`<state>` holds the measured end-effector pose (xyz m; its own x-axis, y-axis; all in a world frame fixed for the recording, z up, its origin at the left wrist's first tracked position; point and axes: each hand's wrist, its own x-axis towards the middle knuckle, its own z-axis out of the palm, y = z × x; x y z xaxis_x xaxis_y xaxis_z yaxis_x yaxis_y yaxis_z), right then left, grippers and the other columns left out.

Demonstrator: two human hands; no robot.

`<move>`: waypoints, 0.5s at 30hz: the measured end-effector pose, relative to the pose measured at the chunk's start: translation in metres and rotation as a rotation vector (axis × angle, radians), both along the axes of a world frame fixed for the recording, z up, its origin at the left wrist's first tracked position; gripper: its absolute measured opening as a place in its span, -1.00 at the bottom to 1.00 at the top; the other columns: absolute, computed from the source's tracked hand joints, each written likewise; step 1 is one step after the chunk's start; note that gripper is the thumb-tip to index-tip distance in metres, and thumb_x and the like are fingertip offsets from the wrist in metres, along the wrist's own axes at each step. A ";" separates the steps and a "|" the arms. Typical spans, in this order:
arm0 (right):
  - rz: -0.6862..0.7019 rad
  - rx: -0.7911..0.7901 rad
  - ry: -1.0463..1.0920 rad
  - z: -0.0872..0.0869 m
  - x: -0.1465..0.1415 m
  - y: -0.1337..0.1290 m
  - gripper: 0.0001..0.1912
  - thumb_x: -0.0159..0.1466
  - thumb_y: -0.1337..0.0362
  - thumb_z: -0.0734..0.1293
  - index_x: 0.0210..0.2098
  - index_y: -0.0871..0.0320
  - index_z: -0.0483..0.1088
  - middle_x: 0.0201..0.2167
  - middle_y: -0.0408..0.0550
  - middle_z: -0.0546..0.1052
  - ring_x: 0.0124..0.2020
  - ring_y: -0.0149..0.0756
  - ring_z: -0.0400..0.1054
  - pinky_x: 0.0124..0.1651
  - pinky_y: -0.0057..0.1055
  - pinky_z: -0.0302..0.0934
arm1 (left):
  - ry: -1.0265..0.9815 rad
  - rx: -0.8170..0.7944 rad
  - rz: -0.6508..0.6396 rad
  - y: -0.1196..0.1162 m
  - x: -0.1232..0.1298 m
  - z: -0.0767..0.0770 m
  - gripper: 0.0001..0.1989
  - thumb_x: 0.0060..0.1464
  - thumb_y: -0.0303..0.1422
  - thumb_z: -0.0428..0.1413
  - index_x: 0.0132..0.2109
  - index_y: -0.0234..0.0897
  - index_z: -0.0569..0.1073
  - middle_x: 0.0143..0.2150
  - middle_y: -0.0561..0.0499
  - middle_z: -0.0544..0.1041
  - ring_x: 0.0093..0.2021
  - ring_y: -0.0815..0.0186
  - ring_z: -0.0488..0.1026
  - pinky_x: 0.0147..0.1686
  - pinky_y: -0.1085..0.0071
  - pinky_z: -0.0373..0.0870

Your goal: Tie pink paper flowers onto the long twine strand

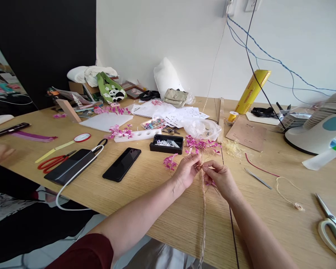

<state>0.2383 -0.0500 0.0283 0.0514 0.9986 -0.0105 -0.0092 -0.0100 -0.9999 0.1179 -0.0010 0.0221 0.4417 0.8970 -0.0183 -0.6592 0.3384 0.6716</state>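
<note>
My left hand [188,171] and my right hand [218,178] meet over the middle of the table, fingertips pinched close together at a beige braided cord [204,213]. Below the hands the cord runs down toward me over the table's front edge. What lies exactly between the fingertips is too small to make out; a fine strand seems to cross there. Pink-purple artificial flower sprigs [203,145] lie just beyond the fingers. Another pink sprig [170,161] rests left of my left hand, and some purple petals show partly under my right hand.
Left lie a black phone [121,164], a black power bank [72,167] with white cable and red-handled scissors [54,161]. Right are tweezers [258,178], large scissors [332,220] and a fan [322,123]. A black tray [166,144] stands beyond. Another person's hand [0,152] is far left.
</note>
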 end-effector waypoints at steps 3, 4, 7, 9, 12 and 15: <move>0.016 -0.020 0.036 0.001 0.001 0.000 -0.75 0.06 0.11 0.37 -0.48 0.16 0.31 -0.71 -0.22 0.35 -0.71 -0.52 0.12 -0.66 -0.56 0.01 | -0.018 -0.003 0.015 0.002 -0.002 0.003 -0.76 -0.17 -0.31 0.26 -0.44 -0.35 0.36 -0.53 0.13 0.31 -0.52 0.54 0.23 -0.47 0.55 0.16; 0.016 -0.024 0.049 0.001 0.002 0.000 -0.75 0.06 0.11 0.37 -0.48 0.16 0.31 -0.69 -0.21 0.35 -0.70 -0.52 0.13 -0.65 -0.55 0.02 | -0.020 0.004 0.016 0.001 -0.002 0.004 -0.76 -0.18 -0.32 0.26 -0.43 -0.34 0.37 -0.53 0.13 0.31 -0.51 0.54 0.24 -0.47 0.56 0.16; 0.014 -0.022 0.079 0.000 0.003 0.000 -0.74 0.06 0.10 0.37 -0.48 0.16 0.31 -0.70 -0.24 0.30 -0.69 -0.52 0.12 -0.62 -0.53 0.05 | -0.009 0.026 0.000 -0.001 -0.002 0.005 -0.77 -0.14 -0.30 0.24 -0.43 -0.35 0.37 -0.50 0.12 0.33 -0.49 0.54 0.25 -0.45 0.57 0.18; 0.022 -0.015 0.079 -0.001 0.003 0.000 -0.74 0.05 0.10 0.37 -0.48 0.16 0.31 -0.70 -0.26 0.26 -0.69 -0.53 0.09 -0.61 -0.53 0.04 | 0.007 0.042 0.003 -0.001 -0.001 0.004 -0.77 -0.12 -0.29 0.22 -0.43 -0.35 0.36 -0.49 0.11 0.34 -0.48 0.55 0.25 -0.44 0.57 0.18; 0.036 0.001 0.067 0.000 0.003 0.000 -0.74 0.06 0.09 0.37 -0.48 0.16 0.31 -0.71 -0.27 0.22 -0.69 -0.55 0.05 -0.62 -0.54 0.02 | 0.010 0.061 0.003 -0.001 0.000 0.003 -0.79 -0.12 -0.32 0.22 -0.44 -0.35 0.35 -0.51 0.12 0.33 -0.48 0.55 0.25 -0.44 0.58 0.18; 0.008 0.009 0.069 0.002 0.003 -0.002 -0.74 0.08 0.09 0.36 -0.47 0.16 0.31 -0.72 -0.28 0.19 -0.69 -0.54 0.04 -0.63 -0.55 0.03 | 0.020 0.083 0.014 -0.001 0.000 0.004 -0.79 -0.13 -0.33 0.22 -0.42 -0.34 0.34 -0.51 0.12 0.34 -0.48 0.54 0.28 -0.42 0.57 0.20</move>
